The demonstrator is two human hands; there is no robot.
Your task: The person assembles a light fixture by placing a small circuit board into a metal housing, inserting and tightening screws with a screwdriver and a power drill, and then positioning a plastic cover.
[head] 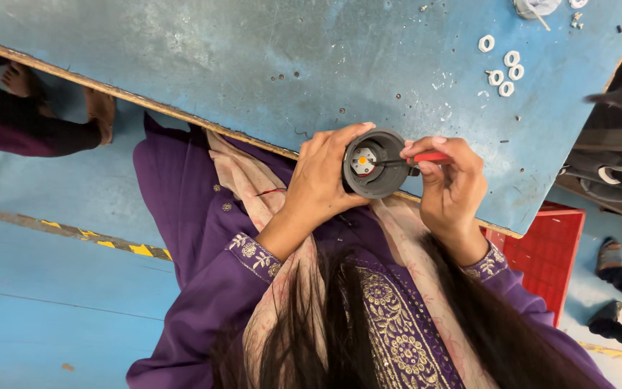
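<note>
Left hand (pixel 322 180) grip closed round grey housing (pixel 376 164), frame centre; right hand (pixel 451 184) grip pinching red-handled screwdriver (pixel 426 158), tip inside, hard to make out.

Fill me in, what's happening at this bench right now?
A person in purple clothing works at the edge of a worn blue table. The left hand holds a round grey housing with its open side facing the camera. The right hand holds a red-handled screwdriver, its tip reaching into the housing toward the white insert with an orange centre. A few small white rings lie on the table beyond, and a red crate stands beside the person.
</note>
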